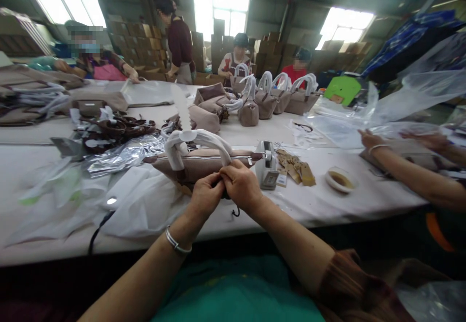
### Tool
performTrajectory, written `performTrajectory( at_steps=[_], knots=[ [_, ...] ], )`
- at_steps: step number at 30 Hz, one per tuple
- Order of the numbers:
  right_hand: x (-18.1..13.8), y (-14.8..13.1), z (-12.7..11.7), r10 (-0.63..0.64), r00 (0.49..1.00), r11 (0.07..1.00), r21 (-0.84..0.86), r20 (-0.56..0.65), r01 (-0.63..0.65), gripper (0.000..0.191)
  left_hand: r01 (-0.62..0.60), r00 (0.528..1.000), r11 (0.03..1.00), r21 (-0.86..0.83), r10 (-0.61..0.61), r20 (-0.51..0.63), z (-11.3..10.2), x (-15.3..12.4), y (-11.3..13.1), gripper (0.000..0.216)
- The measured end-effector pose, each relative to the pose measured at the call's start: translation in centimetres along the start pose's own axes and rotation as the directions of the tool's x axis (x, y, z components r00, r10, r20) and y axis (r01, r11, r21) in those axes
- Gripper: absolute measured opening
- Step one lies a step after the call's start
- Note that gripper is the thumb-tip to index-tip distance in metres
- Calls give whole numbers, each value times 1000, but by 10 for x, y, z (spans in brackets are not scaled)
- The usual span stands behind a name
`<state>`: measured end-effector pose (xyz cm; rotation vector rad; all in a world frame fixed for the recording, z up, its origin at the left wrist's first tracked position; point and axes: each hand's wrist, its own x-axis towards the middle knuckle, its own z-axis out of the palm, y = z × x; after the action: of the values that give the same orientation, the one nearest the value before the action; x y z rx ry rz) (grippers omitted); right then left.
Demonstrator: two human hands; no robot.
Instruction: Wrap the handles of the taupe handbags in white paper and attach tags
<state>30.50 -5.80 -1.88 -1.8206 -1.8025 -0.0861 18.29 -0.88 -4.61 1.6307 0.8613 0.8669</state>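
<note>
Left hand (207, 193) and right hand (242, 183) meet, our fingertips pinched close | what's gripped, we can't tell | taupe bag (200, 165) stands on the table (327, 210), just beyond our hands | brown tags (296, 167) lie rightward

Daylight floods in through overexposed, paned glass windows (233, 18) beyond the far edge of the long white cloth-covered table (291, 203), leaving the grey-green wall (269, 8) around them dim. Deep shadow lies below the near edge. Crumpled silvery plastic film (124, 157) glints toward the left. Wide-angle stretching and softness grow sideways.
</note>
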Motion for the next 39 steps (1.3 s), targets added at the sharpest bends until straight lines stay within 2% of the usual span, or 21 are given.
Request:
performTrajectory(
  at_steps=[5,8,10,12,14,16,18,22,25,27,29,32,34,39],
  knots=[
    [-1,2,0,-109,987,974,-188,117,130,17,-14,1000,1000,27,14,21,0,-1,-2,27],
    [-2,5,0,-146,979,967,-190,142,171,18,-43,999,997,68,41,19,0,-1,-3,26],
    [-3,9,2,-177,981,977,-102,80,185,19,-68,998,993,92,68,3,-1,-1,-3,25],
    [-6,15,5,-209,977,975,71,-45,212,16,-78,997,994,78,78,-7,-3,0,-3,26],
    [-8,20,7,-203,960,931,266,-194,251,13,-62,998,997,47,62,-10,-5,1,-3,28],
    [-11,24,8,-143,944,873,412,-297,262,10,-27,1000,999,24,28,-11,-5,3,-4,29],
    [-14,27,8,-55,952,822,528,-301,215,9,9,1000,1000,-8,-9,-7,-5,4,-5,30],
    [-15,34,6,31,986,739,668,-165,89,7,89,996,989,-115,-88,19,-4,7,-7,32],
    [-13,39,-1,-63,975,798,576,-212,177,9,155,988,969,-191,-149,45,-5,9,-7,33],
    [-13,40,-7,-174,961,867,429,-213,252,12,183,983,957,-226,-172,66,-6,10,-6,34],
    [-15,40,-13,-236,958,935,232,-161,269,17,194,981,951,-242,-181,74,-7,10,-4,35],
    [-17,34,-19,-219,974,974,-71,-54,215,20,187,982,956,-227,-175,71,-8,10,-3,35],
    [-17,28,-22,-191,982,963,-193,9,189,20,154,988,972,-175,-146,58,-8,8,-4,34],
    [-12,17,-28,-105,990,956,-266,91,126,22,-8,1000,998,63,7,11,-8,5,-3,30]
  ],
)
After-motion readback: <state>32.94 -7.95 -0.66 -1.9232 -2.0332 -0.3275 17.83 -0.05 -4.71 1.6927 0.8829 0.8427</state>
